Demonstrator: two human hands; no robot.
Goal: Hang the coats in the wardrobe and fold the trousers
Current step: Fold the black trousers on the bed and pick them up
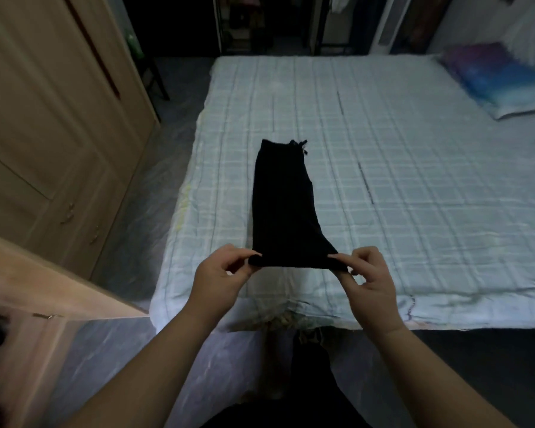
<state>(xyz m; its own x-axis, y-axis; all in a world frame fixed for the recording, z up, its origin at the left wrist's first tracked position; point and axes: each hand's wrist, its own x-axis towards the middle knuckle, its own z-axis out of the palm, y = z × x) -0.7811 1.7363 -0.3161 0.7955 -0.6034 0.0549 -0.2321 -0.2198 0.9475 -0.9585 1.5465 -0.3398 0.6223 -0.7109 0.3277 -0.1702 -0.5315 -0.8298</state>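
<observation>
The black cloth trousers lie lengthwise on the pale checked bed cover, waistband far, running straight away from the grip. The left hand and right hand each pinch a near corner, equally close.

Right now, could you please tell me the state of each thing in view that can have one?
Black trousers: lying lengthwise on the bed, near end pinched up.
Left hand: pinching the near left corner.
Right hand: pinching the near right corner.
Light wooden wardrobe: doors closed.
Pale checked bed cover: spread flat.
</observation>
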